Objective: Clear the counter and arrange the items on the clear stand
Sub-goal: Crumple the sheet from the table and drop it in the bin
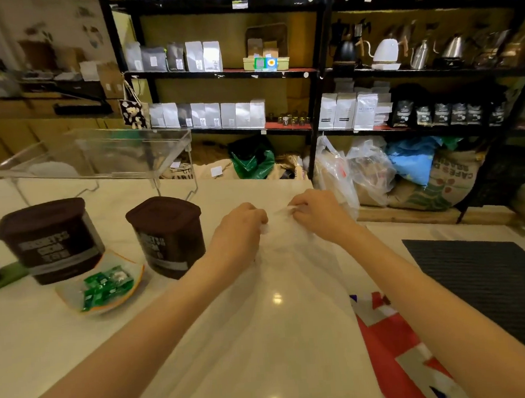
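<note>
Both hands, left [241,227] and right [314,211], pinch a clear bag [277,259] over the counter [49,350]; two tubs [168,235] stand left, below the stand [98,153].

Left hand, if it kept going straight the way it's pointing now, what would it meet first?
The left hand points forward and slightly right along the thin clear plastic it pinches. Beyond that, probably only bare counter up to the far edge. The cocoa tub sits off to its left, though depth is hard to judge.

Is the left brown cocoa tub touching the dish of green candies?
Cannot tell. In the head view the left brown cocoa tub overlaps the dish rim, hiding any contact or gap.
</note>
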